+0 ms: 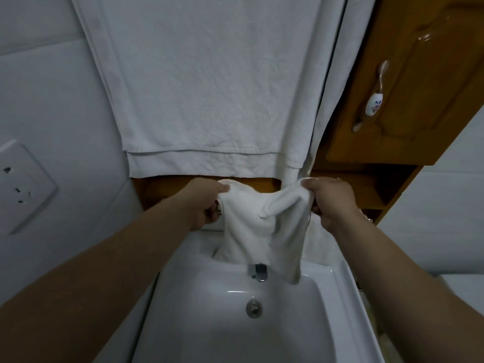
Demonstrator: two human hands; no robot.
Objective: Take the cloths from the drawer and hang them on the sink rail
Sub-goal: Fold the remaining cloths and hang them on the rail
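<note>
Head view, frame centre: left hand (207,203) and right hand (330,200) each grip a top corner of the white cloth (251,231). It runs left-right between them, sagging mid-span, hanging over the sink (340,284); rail mostly hidden behind.

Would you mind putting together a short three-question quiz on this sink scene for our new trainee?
1. True or false: both hands grip the small white cloth.
2. Which lies directly below the cloth's hanging end? A) wall socket B) sink basin C) cabinet door
3. Fill in: the large white towel hangs ____ the cloth.

Key
1. True: the left hand holds its left edge and the right hand its right edge.
2. B: the sink basin, beside the faucet.
3. above
</note>
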